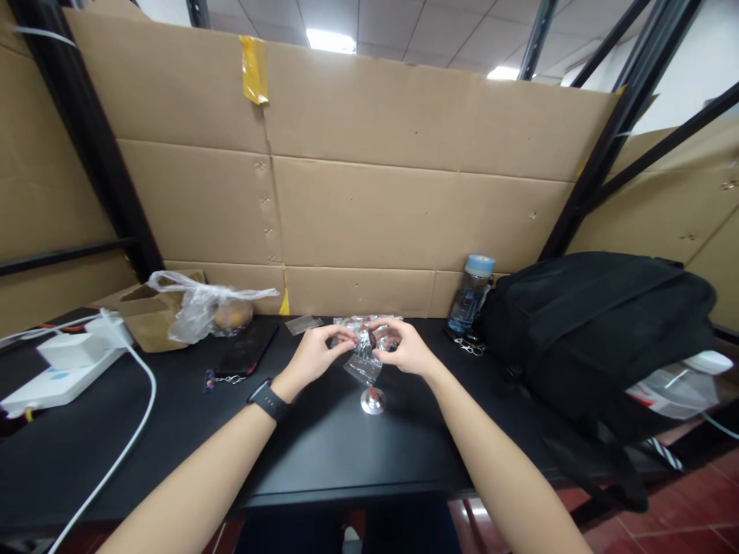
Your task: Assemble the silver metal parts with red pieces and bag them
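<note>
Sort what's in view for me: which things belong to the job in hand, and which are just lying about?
Seemingly in the job:
left hand and right hand
clear plastic between them
shiny disc with a red part, close below

Seemingly just lying about:
black backpack
blue-lidded bottle
dark phone-like slab
tied plastic bag
white power strip

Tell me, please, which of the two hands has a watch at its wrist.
The left hand, with a dark watch strapped around its wrist; the right hand has a bare wrist.
</note>
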The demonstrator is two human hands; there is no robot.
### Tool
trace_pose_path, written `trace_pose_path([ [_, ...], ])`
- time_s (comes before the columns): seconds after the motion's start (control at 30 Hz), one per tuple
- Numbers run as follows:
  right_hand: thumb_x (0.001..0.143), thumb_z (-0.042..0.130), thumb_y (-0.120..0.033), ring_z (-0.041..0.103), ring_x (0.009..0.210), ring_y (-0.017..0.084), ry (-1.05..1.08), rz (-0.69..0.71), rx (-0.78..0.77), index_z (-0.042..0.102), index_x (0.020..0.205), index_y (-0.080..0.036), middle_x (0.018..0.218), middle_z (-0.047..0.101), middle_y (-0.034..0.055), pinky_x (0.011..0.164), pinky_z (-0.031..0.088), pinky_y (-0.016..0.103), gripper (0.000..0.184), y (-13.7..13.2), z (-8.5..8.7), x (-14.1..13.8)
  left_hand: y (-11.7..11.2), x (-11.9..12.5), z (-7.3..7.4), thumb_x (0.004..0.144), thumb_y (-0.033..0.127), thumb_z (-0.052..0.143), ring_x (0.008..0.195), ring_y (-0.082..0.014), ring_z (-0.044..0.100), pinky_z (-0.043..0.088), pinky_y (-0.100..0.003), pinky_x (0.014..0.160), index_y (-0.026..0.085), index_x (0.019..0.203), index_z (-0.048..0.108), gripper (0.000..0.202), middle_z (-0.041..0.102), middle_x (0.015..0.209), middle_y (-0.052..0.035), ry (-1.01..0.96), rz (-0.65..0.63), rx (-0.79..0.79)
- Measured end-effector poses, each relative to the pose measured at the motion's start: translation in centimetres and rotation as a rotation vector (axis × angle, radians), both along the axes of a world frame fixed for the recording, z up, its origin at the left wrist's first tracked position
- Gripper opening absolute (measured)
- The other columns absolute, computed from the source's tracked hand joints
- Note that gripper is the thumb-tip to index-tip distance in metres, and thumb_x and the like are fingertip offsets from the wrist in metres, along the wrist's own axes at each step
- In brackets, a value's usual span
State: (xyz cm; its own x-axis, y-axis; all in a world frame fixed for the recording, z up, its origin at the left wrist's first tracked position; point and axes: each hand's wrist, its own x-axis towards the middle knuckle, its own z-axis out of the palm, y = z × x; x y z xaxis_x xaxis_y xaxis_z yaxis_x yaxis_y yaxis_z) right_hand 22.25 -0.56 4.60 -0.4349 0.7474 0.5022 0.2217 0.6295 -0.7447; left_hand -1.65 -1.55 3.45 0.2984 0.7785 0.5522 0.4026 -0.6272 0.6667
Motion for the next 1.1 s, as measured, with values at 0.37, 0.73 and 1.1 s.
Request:
trace_pose_path([
  [0.37, 0.07, 0.077, -0.021, 0.067, 0.099, 0.021, 0.232, 0.05, -0.054, 0.064, 0.112, -0.023, 0.114, 0.067, 0.0077, 0.072, 0.056, 0.028, 0.044, -0.8, -1.3, -3.1, -0.8, 1.2, 0.2, 0.094, 0.027, 0.058, 0.1, -0.0214, 0.062, 0.04, -0.035, 0.088, 0.023, 0.091, 0.069, 0.012, 0.072, 0.1, -0.0024, 0.172, 0.152, 0.179],
  [0.73, 0.07, 0.081, -0.029, 0.068, 0.101, 0.022, 0.278, 0.045, -0.075, 0.065, 0.093, -0.02, 0.118, 0.067, 0.0095, 0.075, 0.057, 0.029, 0.03, -0.9, -1.6, -3.4, -1.4, 1.8, 0.2, 0.095, 0.027, 0.054, 0.101, -0.0223, 0.058, 0.037, -0.035, 0.087, 0.023, 0.092, 0.065, 0.013, 0.068, 0.102, -0.0036, 0.165, 0.2, 0.188],
  [1.1, 0.065, 0.087, -0.034, 0.069, 0.097, 0.024, 0.321, -0.001, -0.151, 0.076, 0.078, -0.02, 0.108, 0.071, 0.009, 0.088, 0.058, 0.039, 0.022, -0.5, -1.5, -3.3, -1.5, 1.7, 0.4, 0.093, 0.026, 0.056, 0.103, -0.023, 0.059, 0.033, -0.037, 0.086, 0.022, 0.089, 0.068, 0.013, 0.071, 0.101, -0.0036, 0.19, 0.211, 0.211],
])
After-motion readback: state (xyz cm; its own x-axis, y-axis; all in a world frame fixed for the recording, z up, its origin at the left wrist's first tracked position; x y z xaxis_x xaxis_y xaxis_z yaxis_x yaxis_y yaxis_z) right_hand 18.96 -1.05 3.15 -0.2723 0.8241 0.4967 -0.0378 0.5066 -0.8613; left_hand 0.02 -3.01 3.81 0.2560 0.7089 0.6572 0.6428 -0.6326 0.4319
